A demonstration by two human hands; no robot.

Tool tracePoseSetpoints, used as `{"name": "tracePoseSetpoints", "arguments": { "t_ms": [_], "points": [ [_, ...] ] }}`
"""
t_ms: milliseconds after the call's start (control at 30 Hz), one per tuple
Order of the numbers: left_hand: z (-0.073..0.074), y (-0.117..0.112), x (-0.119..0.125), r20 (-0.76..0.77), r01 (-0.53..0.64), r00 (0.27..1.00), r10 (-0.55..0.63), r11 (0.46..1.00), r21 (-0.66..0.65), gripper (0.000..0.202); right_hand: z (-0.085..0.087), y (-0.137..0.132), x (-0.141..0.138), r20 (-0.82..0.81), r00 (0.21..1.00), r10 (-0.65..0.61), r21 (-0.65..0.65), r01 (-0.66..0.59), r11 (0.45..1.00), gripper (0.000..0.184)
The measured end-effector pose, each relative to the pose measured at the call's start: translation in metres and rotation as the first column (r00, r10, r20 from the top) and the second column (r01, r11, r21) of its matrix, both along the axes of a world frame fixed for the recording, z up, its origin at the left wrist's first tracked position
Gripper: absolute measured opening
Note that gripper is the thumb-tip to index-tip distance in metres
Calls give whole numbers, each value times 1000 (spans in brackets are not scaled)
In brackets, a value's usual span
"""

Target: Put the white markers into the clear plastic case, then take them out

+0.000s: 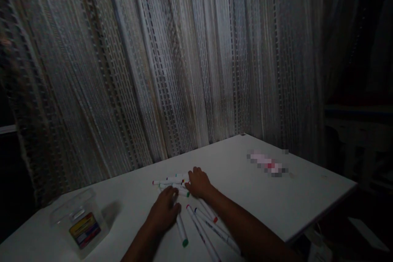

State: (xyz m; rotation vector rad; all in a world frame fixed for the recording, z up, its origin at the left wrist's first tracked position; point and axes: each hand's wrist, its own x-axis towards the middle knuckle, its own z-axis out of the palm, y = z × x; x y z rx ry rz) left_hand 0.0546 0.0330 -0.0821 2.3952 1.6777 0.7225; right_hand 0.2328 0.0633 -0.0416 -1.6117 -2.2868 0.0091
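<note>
Several white markers with coloured ends lie in a loose pile on the white table. My left hand [164, 209] is at the pile's near left side, its fingers curled down on a marker [181, 227] with a green end that points towards me. At the pile's right side, my right hand [199, 182] has its fingers bent over the ends of several markers; its grip is partly hidden. Between the hands lies another green-ended marker [183, 192]. A marker with a red end [159, 182] points left. Below my right forearm, a pink-tipped marker [199, 227] lies slanted.
On the left of the white table [239, 204] stands a clear plastic box [102, 223] with a colourful label. A pixelated pink and white item [265, 161] lies at the right. A striped string curtain [190, 57] hangs behind the table's far edge.
</note>
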Motion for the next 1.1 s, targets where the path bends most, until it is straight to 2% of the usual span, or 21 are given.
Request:
{"name": "tracePoseSetpoints", "arguments": {
  "t_ms": [100, 233, 367, 533, 633, 733, 800, 900, 967, 1100],
  "points": [
    [-11, 10, -1, 101, -43, 994, 40, 999, 32, 48, -12, 1, 6, -22, 999, 29, 32, -28, 999, 47],
    [-25, 11, -7, 145, -2, 989, -13, 995, 103, 48, -21, -2, 14, -31, 990, 134, 46, -132, 990, 44],
    [-28, 7, -17, 211, 65, 974, -87, 992, 107, 40, -15, -3, 17, -54, 991, 120, 46, -117, 992, 43],
    [-27, 8, -26, 292, 74, 951, -98, 993, 94, 34, -7, 0, 24, -41, 996, 74, 22, -74, 997, 27],
    [-21, 5, -26, 294, 35, 954, -63, 994, 102, 32, -6, 3, 28, -37, 997, 61, 4, -61, 998, 24],
    [-3, -8, -16, 232, 38, 970, -71, 989, 142, 36, -8, 6, 29, -30, 999, 36, -4, -36, 999, 25],
    [12, -22, -1, 142, 173, 971, -195, 973, 151, 40, -9, 6, 29, -25, 1000, 18, -15, -19, 1000, 27],
    [28, -44, 26, -32, 434, 901, -433, 900, 35, 51, -8, 5, 28, -17, 1000, -6, -39, 5, 999, 31],
    [30, -51, 38, -79, 490, 867, -491, 871, -34, 55, -6, 3, 27, -10, 1000, -29, -56, 28, 998, 30],
    [24, -47, 34, -63, 435, 899, -434, 901, 3, 37, -1, 1, 27, 5, 997, -81, -82, 82, 993, 25]
  ]
}}
